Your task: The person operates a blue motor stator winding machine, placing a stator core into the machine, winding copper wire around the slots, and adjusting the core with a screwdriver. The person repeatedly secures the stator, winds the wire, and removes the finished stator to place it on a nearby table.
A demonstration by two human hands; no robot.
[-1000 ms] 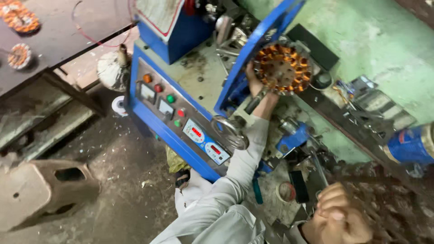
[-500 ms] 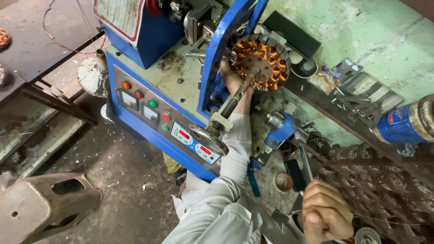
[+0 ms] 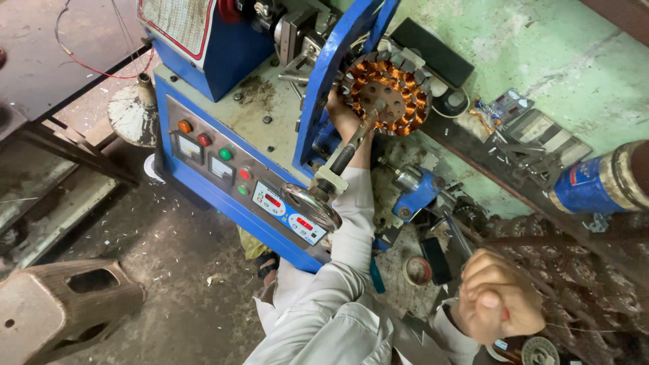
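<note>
Stator (image 3: 387, 94) steadied by my left hand (image 3: 340, 111) gripping its rim; right hand (image 3: 499, 297), fisted, should keep the thin wire (image 3: 574, 329) taut.

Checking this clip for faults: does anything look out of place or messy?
Nothing looks broken. Small pale scraps litter the floor beside the blue machine, and loose tools clutter the green bench.

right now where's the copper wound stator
In the head view, top centre: the copper wound stator sits on the blue machine, left hand touching its left edge.
</note>
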